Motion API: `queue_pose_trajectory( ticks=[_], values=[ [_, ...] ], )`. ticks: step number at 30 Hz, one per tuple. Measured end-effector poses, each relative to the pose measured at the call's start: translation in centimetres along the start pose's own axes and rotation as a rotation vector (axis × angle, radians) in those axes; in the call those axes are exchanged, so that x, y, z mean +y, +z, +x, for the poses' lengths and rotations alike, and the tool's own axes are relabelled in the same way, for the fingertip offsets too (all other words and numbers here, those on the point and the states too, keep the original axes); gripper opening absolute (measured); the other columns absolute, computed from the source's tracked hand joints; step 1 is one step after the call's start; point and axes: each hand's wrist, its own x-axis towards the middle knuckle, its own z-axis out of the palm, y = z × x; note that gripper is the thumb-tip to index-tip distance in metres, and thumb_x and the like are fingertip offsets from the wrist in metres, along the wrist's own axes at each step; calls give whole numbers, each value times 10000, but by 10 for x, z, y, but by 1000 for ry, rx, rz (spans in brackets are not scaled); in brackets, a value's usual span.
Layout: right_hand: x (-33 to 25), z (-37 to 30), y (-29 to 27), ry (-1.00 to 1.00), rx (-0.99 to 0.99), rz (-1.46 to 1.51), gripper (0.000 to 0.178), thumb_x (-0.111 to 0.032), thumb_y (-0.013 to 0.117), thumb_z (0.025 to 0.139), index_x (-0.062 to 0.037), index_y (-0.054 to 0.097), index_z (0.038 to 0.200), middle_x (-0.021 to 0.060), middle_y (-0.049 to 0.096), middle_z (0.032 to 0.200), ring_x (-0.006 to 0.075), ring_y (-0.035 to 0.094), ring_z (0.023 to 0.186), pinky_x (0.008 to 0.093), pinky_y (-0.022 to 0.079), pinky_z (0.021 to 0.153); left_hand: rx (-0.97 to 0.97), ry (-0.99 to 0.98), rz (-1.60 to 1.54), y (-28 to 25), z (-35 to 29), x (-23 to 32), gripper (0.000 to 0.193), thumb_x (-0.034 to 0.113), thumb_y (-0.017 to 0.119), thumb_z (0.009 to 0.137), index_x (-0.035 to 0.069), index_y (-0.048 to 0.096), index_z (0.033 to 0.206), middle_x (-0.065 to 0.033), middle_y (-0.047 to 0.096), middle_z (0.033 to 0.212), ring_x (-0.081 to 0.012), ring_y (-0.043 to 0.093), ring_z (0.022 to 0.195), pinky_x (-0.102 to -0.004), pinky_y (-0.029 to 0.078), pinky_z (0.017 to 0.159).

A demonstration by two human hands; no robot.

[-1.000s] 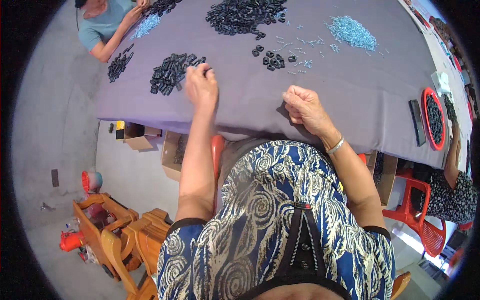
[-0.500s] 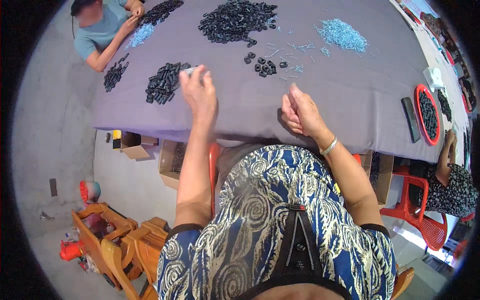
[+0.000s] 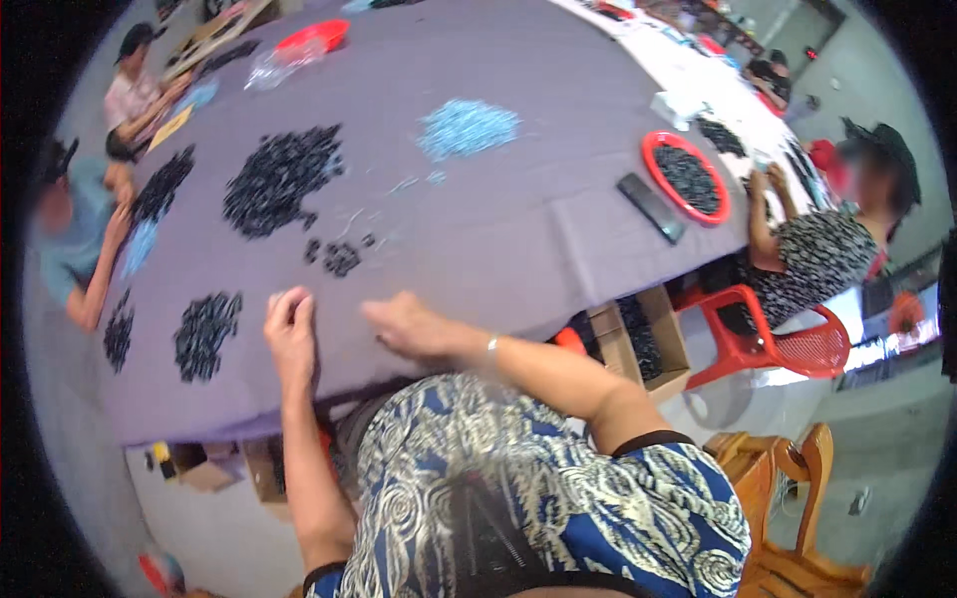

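My left hand (image 3: 290, 337) is over the near part of the cloth-covered table, its fingers curled together; whatever they hold is hidden. To its right, my right hand (image 3: 411, 324) is smeared by motion, with its fingers bent in and its contents not visible. The two hands are apart. Just beyond them lies a small group of short black pieces (image 3: 341, 259), with a few thin springs (image 3: 356, 219) beside it. Left of my left hand is a heap of black tube-like parts (image 3: 206, 337). Farther off are a large heap of black pieces (image 3: 279, 184) and a pale-blue heap of springs (image 3: 469, 128).
A red basin of black parts (image 3: 686, 177) and a dark phone-like slab (image 3: 651, 208) lie at the right. Co-workers sit along the left and right sides. A red chair (image 3: 763, 334) stands at right, with cartons (image 3: 653, 334) beneath the table edge. Another red basin (image 3: 312, 38) is far off.
The view has swung to the right, bringing the right-hand co-worker fully in. My left hand has come away from the heap of black tubes, and my hands are closer together.
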Motion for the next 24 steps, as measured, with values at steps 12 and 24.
queue_pose_trajectory(
  ticks=[12,24],
  values=[
    [-15,7,-15,518,-124,410,567,-376,399,963,2,465,546,62,412,434,168,420,421,356,375,447,-57,-16,-69,8,6,-2,97,28,608,840,-43,605,906,-41,502,868,-132,504,807,-246,428,704],
    [-23,8,-22,548,-96,431,574,-385,437,965,-25,428,517,12,401,459,100,363,429,306,321,425,-65,-19,-108,9,4,-4,73,18,599,845,-38,585,889,-8,474,853,-102,480,807,-216,395,701]
  ],
)
